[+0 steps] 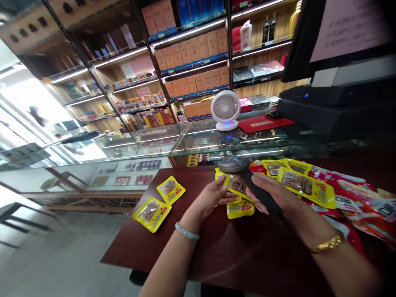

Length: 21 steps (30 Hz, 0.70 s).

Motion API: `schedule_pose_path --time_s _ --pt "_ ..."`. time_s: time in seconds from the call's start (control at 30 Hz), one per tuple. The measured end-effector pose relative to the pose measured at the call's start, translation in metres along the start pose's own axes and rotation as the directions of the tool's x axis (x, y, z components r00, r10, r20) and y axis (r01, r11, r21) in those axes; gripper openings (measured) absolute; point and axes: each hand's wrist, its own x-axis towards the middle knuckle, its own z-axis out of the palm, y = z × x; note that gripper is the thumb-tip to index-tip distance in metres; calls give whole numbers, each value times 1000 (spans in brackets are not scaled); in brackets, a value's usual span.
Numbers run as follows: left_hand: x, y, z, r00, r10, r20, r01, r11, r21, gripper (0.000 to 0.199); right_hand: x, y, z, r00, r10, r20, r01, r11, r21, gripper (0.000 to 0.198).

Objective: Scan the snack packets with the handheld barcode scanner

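My left hand [213, 196] is closed on a yellow snack packet [236, 185] with a clear window showing brown food. My right hand [280, 196] grips a dark handheld barcode scanner [235, 163], whose head sits over the packet's upper edge. A small blue light glows on the scanner. Below the held packet lies another yellow packet [240, 209], partly covered. Two similar packets, a lower one [152, 214] and an upper one [171, 189], lie flat at the table's left end. Beyond my right hand, a yellow packet [306, 186] rests on a pile of snack bags.
Red and pink snack bags [365, 202] cover the right of the dark red table [216, 255]. Behind stand a glass display counter [198, 136], a small white fan [225, 108], a red folder [264, 123] and a monitor [340, 37]. Boxes fill the back shelves; a stool [21, 214] is far left.
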Motion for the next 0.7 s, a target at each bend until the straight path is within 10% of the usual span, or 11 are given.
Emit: schedule_pose_path --time_s 0.1,0.2,0.3,0.43,0.53,0.7 --pt "5 3 -24 968 166 -186 -108 951 289 56 0 5 2 998 53 13 -53 999 -2 38" --pt "-3 17 -65 794 419 -441 -39 759 650 42 3 16 6 991 126 35 -125 992 -26 37" --pt "-23 32 -105 591 529 -609 387 477 789 54 6 26 12 981 189 49 -187 981 -54 46" --pt "-44 38 -139 358 442 -823 828 257 499 106 9 34 16 964 251 88 -243 966 -91 62" --pt "-46 34 -145 365 306 -879 867 232 441 115 10 36 17 961 257 103 -247 964 -100 67" --pt "-33 26 -127 610 340 -715 703 183 687 114 12 39 17 964 244 103 -235 968 -85 66"
